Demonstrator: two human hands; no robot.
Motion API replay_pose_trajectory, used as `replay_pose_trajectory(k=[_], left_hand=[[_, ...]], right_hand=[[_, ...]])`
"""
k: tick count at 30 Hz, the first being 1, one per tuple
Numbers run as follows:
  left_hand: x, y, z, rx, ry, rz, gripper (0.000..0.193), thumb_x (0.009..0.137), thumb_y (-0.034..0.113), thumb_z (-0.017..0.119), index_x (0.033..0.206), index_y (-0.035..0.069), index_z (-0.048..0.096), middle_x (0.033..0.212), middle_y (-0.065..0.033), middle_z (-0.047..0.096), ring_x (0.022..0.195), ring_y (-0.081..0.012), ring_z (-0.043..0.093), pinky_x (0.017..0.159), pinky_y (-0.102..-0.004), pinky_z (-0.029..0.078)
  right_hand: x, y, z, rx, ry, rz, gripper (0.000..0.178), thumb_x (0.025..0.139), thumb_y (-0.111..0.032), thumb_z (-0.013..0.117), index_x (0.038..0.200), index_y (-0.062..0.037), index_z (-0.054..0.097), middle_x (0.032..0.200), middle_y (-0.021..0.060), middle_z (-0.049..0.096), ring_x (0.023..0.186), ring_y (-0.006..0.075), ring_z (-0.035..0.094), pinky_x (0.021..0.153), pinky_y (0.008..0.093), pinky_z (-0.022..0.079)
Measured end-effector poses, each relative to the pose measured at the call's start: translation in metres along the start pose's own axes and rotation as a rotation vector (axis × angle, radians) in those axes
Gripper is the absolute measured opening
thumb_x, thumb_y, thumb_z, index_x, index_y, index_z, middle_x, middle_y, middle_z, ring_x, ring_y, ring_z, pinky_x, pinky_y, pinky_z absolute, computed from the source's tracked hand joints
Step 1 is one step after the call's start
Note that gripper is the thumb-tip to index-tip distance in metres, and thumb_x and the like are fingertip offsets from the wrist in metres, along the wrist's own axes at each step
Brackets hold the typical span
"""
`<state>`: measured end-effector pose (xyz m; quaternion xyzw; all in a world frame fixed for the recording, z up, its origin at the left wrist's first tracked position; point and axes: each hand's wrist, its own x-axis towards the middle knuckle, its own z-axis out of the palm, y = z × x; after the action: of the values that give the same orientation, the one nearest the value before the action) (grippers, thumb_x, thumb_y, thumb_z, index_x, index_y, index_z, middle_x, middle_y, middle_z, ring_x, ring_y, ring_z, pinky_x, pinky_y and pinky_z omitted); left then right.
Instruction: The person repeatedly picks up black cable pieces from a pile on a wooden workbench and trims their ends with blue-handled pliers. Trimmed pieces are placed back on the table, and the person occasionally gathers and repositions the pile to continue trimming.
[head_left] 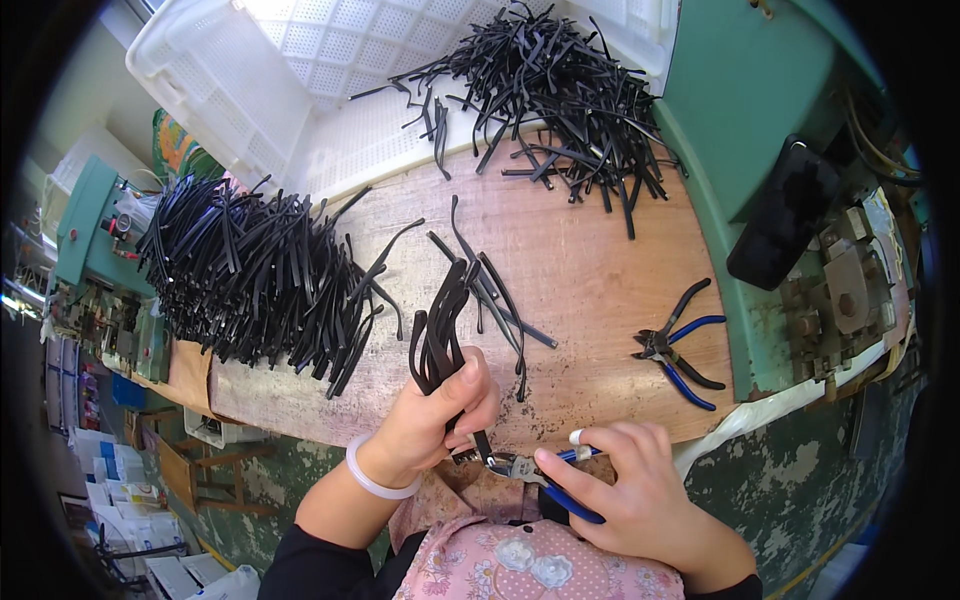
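My left hand (440, 408), with a white bangle on its wrist, grips a bunch of black eyeglass temples (437, 335). Their curved tips point up and away from me, and one straight end sticks out below the fist. My right hand (632, 482) holds blue-handled cutting pliers (520, 468), a white wrap on one fingertip. The jaws meet that protruding end; whether they have closed on it I cannot tell. Beyond my left fist, several loose temples (508, 318) lie on the wooden tabletop (590, 290).
A large heap of black temples (250, 275) covers the table's left side. Another pile (570, 105) spills from a white perforated crate (215, 90) at the back. Spare blue-and-black pliers (658, 347) rest at right, beside a green machine (740, 120) with a dark phone (785, 215) against it.
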<state>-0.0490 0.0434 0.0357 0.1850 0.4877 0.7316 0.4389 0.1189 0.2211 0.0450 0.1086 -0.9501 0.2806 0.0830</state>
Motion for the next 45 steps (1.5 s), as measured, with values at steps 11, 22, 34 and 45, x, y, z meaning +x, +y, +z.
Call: replay_pose_trajectory(k=[11,22,34,45], left_hand=[[-0.017,-0.037,0.028,0.436,0.313,0.951,0.031,0.103,0.043,0.033,0.087,0.016,0.035,0.061,0.0028,0.043,0.041,-0.0082,0.029,0.043,-0.0233,0.031],[-0.017,-0.041,0.032,0.344,0.344,0.979,0.033,0.103,0.042,0.033,0.084,0.015,0.034,0.058,0.0030,0.040,0.040,-0.0072,0.031,0.041,-0.0225,0.032],[-0.019,-0.033,0.031,0.112,0.346,0.688,0.033,0.104,0.040,0.033,0.083,0.015,0.035,0.057,0.0024,0.038,0.040,-0.0081,0.031,0.040,-0.0232,0.033],[-0.010,-0.013,-0.005,0.096,0.221,0.181,0.037,0.099,0.028,0.050,0.114,-0.004,0.060,0.074,-0.0144,0.067,0.069,-0.0176,0.064,0.067,-0.0270,0.050]], right_hand=[[0.000,0.002,-0.002,0.170,0.051,0.078,0.066,0.065,-0.013,0.074,0.129,-0.0194,0.061,0.104,0.0090,0.052,0.086,0.0253,0.052,0.075,0.0361,0.043],[-0.004,-0.005,-0.004,0.244,-0.002,0.150,0.063,0.062,-0.009,0.077,0.124,-0.0174,0.064,0.099,0.0084,0.053,0.085,0.0256,0.055,0.074,0.0354,0.046],[0.000,-0.007,-0.004,0.159,0.081,0.111,0.059,0.065,-0.012,0.078,0.122,-0.0148,0.064,0.108,0.0107,0.054,0.088,0.0280,0.055,0.077,0.0375,0.043],[-0.012,0.006,0.003,0.123,0.057,0.070,0.066,0.067,-0.016,0.075,0.131,-0.0174,0.059,0.099,0.0083,0.051,0.079,0.0233,0.053,0.071,0.0337,0.045]])
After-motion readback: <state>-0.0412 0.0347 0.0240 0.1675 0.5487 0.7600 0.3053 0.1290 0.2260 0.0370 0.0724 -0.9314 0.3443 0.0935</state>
